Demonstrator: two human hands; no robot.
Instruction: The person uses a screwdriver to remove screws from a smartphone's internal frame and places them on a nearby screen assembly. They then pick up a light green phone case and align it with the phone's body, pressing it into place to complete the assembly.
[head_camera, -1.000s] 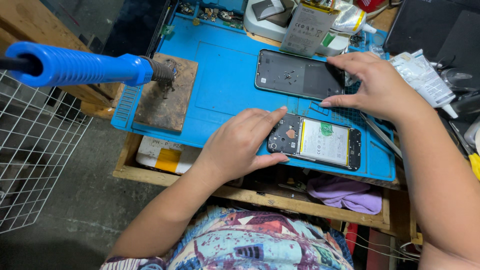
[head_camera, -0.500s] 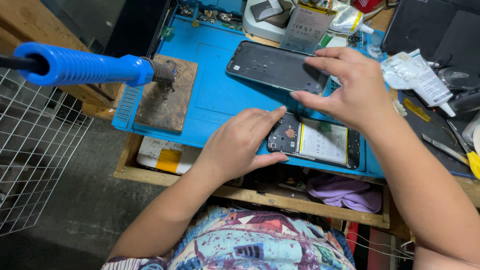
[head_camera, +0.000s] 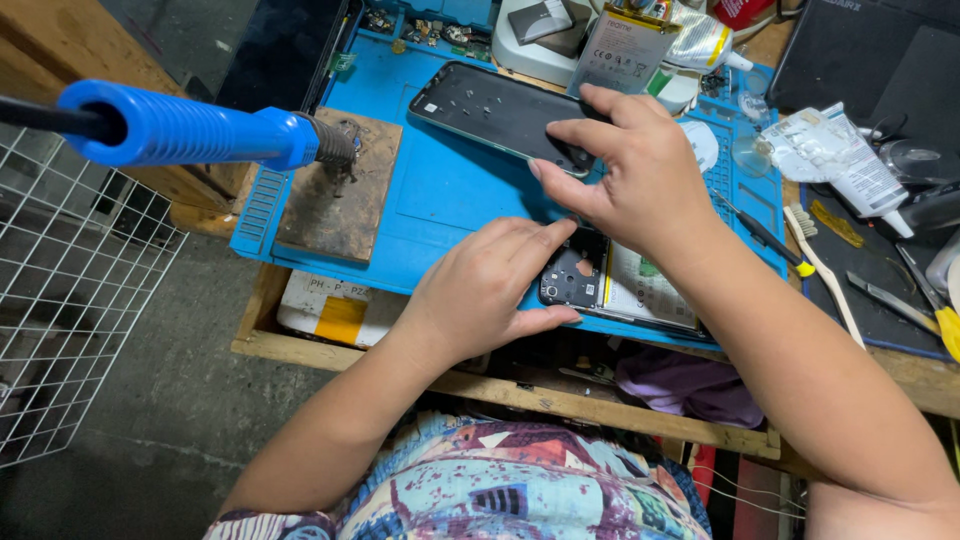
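My left hand (head_camera: 478, 295) pins the opened phone (head_camera: 610, 285), fingers loosely curled. My right hand (head_camera: 635, 180), fingers spread, hovers just above it, fingertips touching the back cover (head_camera: 490, 110), which runs lengthwise left to right.

The right hand (head_camera: 640, 175) covers the near corner of the phone back cover (head_camera: 490, 115), and its forearm hides much of the opened phone (head_camera: 610, 285). What the fingertips pinch, possibly a tiny screw, is too small to tell. The blue soldering iron (head_camera: 190, 130) runs off the left edge.
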